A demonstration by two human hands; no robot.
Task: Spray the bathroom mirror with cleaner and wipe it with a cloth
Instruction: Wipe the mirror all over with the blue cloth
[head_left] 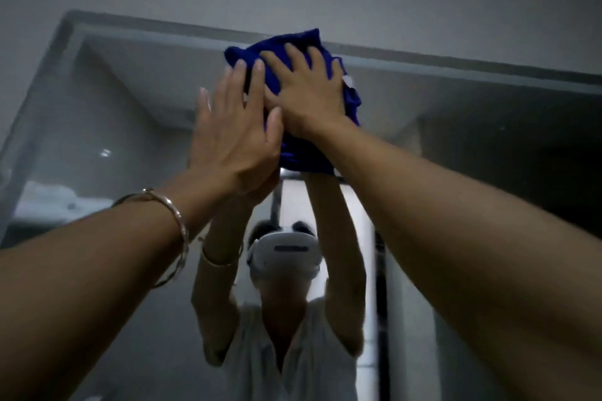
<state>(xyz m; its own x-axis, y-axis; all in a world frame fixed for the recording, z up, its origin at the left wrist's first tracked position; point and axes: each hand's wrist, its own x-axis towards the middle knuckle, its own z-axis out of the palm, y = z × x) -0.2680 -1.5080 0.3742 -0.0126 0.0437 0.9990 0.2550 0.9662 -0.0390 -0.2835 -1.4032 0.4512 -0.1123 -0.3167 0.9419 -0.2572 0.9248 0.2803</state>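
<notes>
Cloth lies bunched high on the mirror under the straight, spread fingers of the right hand; the left hand, fingers straight too, touches its left side. It is deep blue, with a white tag.

We are seeing a dim, grey, low-contrast picture, soft and grainy. The strongest light is coming from a pale strip reflected in the mirror, backlighting the reflected person into a dark shape. The forearms are lying in shadow toward the lower corners. A small glint is shining on the glass. The blue cloth is standing out as the only vivid colour. The fingers of the left hand are blurring at their tips, and the wide lens is bending the mirror's edges.
</notes>
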